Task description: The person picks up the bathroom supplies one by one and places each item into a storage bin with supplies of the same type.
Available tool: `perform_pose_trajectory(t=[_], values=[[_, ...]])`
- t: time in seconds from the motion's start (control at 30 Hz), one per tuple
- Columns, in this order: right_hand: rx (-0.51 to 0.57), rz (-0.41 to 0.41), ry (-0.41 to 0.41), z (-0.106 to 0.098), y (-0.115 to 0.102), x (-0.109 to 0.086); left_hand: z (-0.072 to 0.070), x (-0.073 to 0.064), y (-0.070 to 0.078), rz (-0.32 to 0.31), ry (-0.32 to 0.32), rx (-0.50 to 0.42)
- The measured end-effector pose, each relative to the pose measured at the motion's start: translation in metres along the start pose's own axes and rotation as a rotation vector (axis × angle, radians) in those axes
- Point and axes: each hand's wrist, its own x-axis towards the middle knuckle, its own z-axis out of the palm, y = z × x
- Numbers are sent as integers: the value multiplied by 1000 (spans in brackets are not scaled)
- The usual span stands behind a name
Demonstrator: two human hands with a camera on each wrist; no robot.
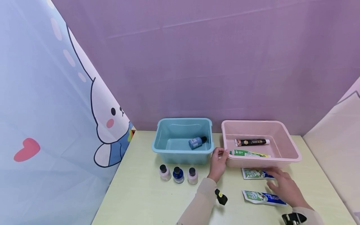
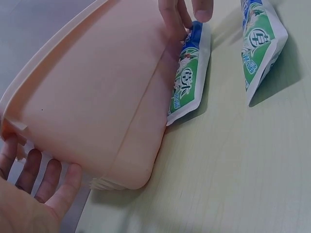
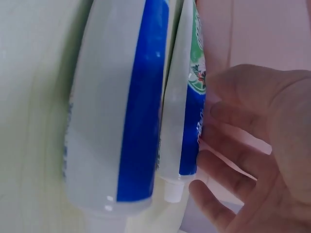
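Pink plastic bin, its near-left corner gripped by the left hand; the right hand, fingers parted, is at a blue-and-green toothpaste tube on the table just before the bin.

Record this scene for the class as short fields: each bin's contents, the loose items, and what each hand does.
Blue bin: blue bottle, lying on its side
Pink bin: black tube, green tube
Before blue bin: pale bottle, dark blue bottle, second pale bottle, all upright
Before pink bin: inner tube, outer tube, both blue-and-green
Left hand: touches pink bin's left end
Right hand: fingers at inner tube; grip unconfirmed
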Motion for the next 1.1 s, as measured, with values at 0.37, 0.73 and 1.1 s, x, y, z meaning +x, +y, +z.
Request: perform_pose_trajectory(t=[0.37, 0.73, 1.1], values=[[-148, 86, 9, 15, -8, 6, 0, 0, 0, -5, -1, -3], [-144, 134, 8, 19, -12, 8, 1, -2, 1, -10, -2, -20], [-166, 124, -64, 16, -12, 11, 0, -1, 1, 4, -2, -21]])
